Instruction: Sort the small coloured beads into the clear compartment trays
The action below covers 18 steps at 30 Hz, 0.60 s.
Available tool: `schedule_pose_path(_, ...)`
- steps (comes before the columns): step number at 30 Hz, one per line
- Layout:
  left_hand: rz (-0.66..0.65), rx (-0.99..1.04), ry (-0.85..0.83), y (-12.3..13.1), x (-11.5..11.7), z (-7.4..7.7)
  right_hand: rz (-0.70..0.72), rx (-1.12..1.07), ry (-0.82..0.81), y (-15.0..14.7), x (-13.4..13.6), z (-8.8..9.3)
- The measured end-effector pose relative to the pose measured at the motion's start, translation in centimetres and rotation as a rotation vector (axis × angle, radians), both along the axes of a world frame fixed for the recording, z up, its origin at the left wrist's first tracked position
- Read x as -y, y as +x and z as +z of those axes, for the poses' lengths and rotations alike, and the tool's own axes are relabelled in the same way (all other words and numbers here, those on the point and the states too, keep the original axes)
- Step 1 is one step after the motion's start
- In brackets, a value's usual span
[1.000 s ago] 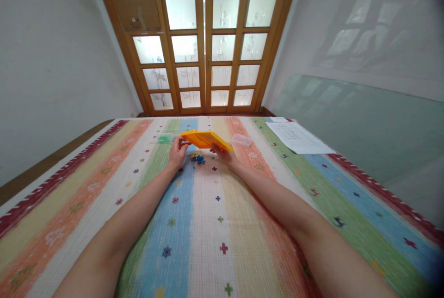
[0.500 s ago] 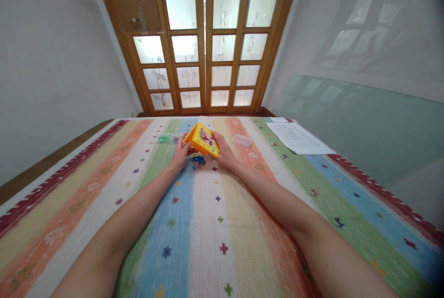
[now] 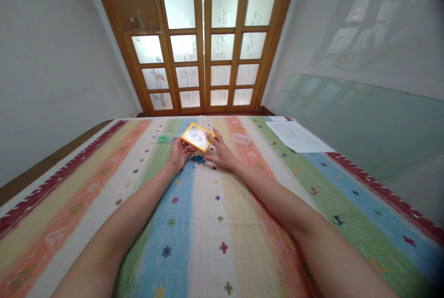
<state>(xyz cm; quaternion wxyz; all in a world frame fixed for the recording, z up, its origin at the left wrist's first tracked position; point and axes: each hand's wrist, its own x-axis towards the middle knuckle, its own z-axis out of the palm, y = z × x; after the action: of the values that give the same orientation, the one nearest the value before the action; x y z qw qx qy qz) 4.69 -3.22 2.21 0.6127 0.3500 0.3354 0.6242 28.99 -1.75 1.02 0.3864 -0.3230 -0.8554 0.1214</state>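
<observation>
A flat yellow box (image 3: 197, 137) with a shiny printed face is held tilted above the far middle of the table. My left hand (image 3: 179, 154) grips its left lower edge, fingers beneath. On the right side, my right hand (image 3: 222, 152) has its fingers on the box's right edge, with the thumb lower and away from it. Below the box, between the hands, lies a small heap of blue pieces (image 3: 199, 159), with a few tan ones partly hidden by the box.
Left of the box sits a clear container with green contents (image 3: 164, 139). A clear plastic lid or tray (image 3: 241, 139) rests to the right. Printed paper sheets (image 3: 296, 137) lie at the far right on the striped tablecloth (image 3: 208, 242).
The yellow box has turned so its shiny face now tips up toward me. My right hand's fingers have spread and shifted on its edge; my left hand has moved slightly lower.
</observation>
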Motion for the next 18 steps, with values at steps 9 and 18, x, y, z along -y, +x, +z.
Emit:
schedule_pose_path(9, 0.071, -0.189, -0.012, 0.3, -0.5, -1.1, -0.155, 0.035, 0.081, 0.0, 0.1, 0.0)
schedule_pose_path(18, -0.037, -0.336, -0.023, 1.3, 0.4, -0.7, -0.057, 0.188, 0.294, -0.4, 0.3, 0.6)
